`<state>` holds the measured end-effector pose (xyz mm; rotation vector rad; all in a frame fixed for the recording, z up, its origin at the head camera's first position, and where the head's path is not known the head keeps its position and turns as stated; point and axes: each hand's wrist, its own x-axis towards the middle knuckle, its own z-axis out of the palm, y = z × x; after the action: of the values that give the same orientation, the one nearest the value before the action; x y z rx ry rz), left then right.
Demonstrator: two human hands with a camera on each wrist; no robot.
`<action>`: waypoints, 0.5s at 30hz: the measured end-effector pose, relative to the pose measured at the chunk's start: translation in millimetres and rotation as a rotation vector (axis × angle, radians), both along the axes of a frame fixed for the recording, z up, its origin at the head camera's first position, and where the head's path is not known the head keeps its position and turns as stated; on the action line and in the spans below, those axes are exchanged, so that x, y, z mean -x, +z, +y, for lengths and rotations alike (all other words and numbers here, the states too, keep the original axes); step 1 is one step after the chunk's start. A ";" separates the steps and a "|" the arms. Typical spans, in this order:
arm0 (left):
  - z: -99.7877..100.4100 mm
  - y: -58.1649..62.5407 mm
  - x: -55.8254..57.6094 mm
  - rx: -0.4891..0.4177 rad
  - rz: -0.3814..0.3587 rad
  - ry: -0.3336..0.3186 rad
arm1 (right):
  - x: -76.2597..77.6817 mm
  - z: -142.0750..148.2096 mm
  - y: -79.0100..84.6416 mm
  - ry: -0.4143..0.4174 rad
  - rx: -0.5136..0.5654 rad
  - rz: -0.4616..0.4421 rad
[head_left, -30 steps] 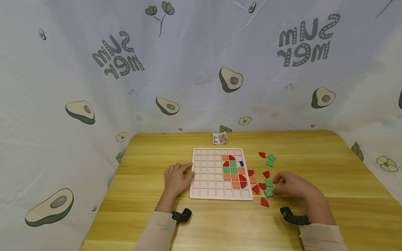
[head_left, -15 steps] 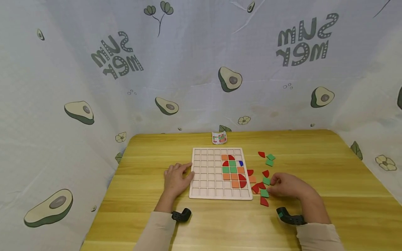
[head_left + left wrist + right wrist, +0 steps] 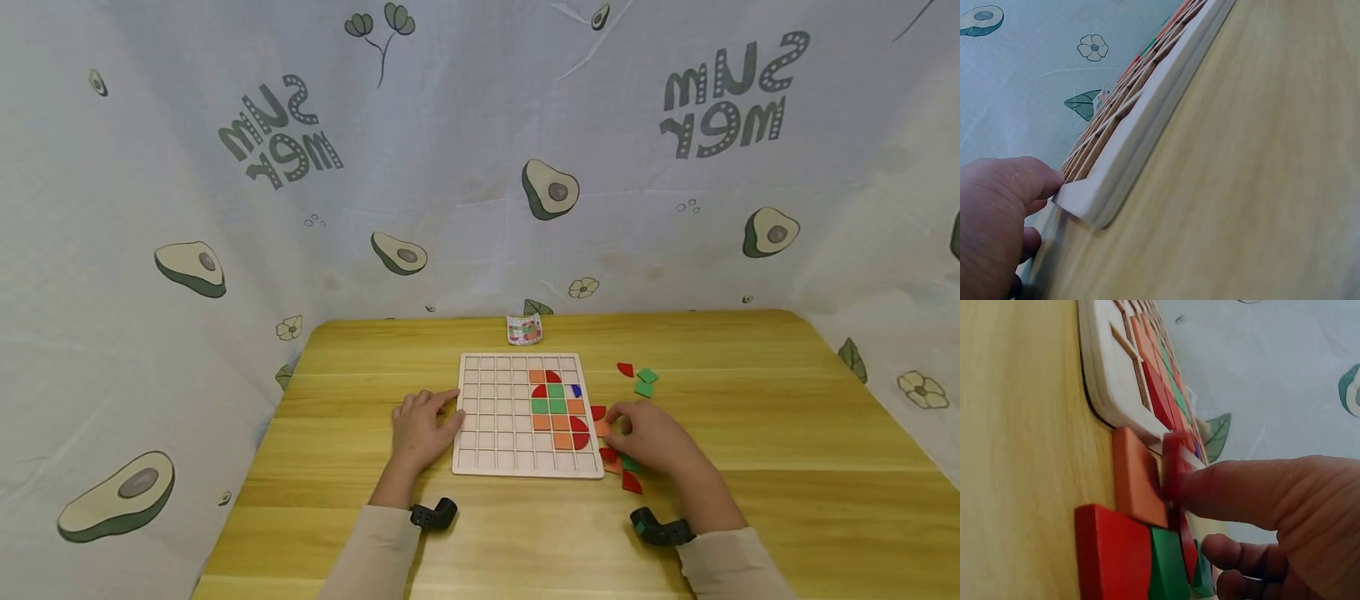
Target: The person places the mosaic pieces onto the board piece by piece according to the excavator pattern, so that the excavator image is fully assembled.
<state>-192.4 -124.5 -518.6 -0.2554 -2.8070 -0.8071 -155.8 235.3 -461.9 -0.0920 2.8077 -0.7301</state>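
A pale wooden grid board [image 3: 489, 421] lies on the table, with orange, green and red tiles set in its right half and one blue piece [image 3: 576, 391]. My left hand [image 3: 423, 429] rests at the board's left edge, forefinger and thumb touching it. In the left wrist view the thumb [image 3: 1035, 178] meets the board's corner. My right hand [image 3: 654, 437] is low over loose tiles just right of the board. It pinches a blurred red tile [image 3: 1175, 465] at the thumb tip; its forefinger is hidden. An orange tile [image 3: 1137, 478] and a green tile [image 3: 1169, 565] lie beside it.
Beyond the board stands a small pattern card [image 3: 524, 330]. Farther right lie a red quarter-circle [image 3: 626, 369] and two green squares [image 3: 646, 382]. Another red quarter-circle [image 3: 632, 482] lies nearer me. A printed white cloth [image 3: 450, 208] hangs behind the wooden table [image 3: 517, 533].
My right hand has moved left from the green squares toward the board's right edge and now covers several loose tiles. My left hand and the board stay in place.
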 end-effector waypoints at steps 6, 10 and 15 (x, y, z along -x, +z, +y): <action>0.2 1.4 0.0 -0.008 -0.004 -0.004 | -0.7 -2.6 1.1 -0.003 -0.038 -0.005; 0.1 0.7 -0.1 -0.005 -0.002 -0.004 | -1.3 2.4 4.4 0.016 -0.039 0.002; -0.1 0.5 0.3 0.004 -0.007 0.001 | -1.8 -6.9 6.7 0.030 -0.043 0.062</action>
<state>-192.7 -124.5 -518.1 -0.2518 -2.8154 -0.8042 -154.0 228.4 -455.2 -0.1519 2.8728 -0.6714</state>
